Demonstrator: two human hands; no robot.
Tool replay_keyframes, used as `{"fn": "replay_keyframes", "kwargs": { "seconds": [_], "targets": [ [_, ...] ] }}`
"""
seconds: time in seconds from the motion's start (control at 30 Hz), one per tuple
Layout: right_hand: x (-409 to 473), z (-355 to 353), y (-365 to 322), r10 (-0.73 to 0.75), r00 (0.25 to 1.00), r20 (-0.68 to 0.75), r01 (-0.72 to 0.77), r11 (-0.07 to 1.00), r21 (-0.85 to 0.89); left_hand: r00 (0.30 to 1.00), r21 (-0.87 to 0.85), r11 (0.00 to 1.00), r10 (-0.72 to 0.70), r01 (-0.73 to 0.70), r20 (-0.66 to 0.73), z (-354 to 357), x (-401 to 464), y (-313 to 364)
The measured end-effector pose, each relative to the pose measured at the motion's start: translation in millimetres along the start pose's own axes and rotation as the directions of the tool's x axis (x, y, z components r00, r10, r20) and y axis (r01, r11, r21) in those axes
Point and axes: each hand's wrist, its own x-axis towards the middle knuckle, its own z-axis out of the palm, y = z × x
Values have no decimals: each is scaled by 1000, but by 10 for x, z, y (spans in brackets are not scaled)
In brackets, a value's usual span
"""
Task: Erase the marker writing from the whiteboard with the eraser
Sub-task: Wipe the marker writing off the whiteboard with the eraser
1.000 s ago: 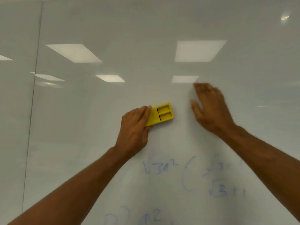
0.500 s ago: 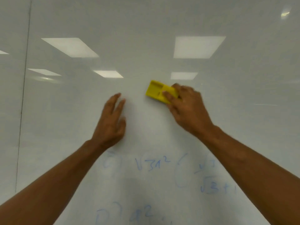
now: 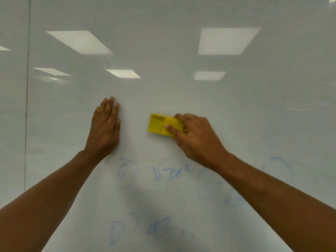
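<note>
1. Nearest the camera, low on the whiteboard (image 3: 181, 91), faint blue marker writing (image 3: 171, 172) remains: a row with a root sign and digits just below both wrists, and another blurred row further down. This looks like the work left, so the person would do well to bring the strokes downward to it.
2. The right hand (image 3: 196, 137) is clamped on the yellow eraser (image 3: 163, 125), fingers over its right end, thumb across its face, pressing it to the board just above the top row of writing. A flat, even press probably clears more than a tilted edge.
3. The left hand (image 3: 106, 128) lies flat on the board, fingers together and holding nothing, well apart from the eraser to its left. It seems to serve as a brace; it should stay clear of the ink to avoid smearing.
4. Farther up, the board appears clean, showing only reflected ceiling lights (image 3: 227, 40).
</note>
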Motion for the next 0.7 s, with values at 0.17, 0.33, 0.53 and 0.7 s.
{"fn": "replay_keyframes", "kwargs": {
  "seconds": [0.17,0.33,0.53,0.7],
  "targets": [
    [225,26,-109,358,916,-180,-364,931,-3,997,17,997,73,-73,5,10,-169,-109],
    [-170,467,-894,152,986,-64,-150,988,32,986,52,985,163,-165,45,-30,-313,-271],
    [-455,513,-1258,-91,988,120,85,995,57,972,28,973,225,-227,63,-54,-376,-408],
    [-17,349,-933,369,925,-93,-372,928,-14,974,5,975,223,-224,40,-23,-377,-408]
  ]
}}
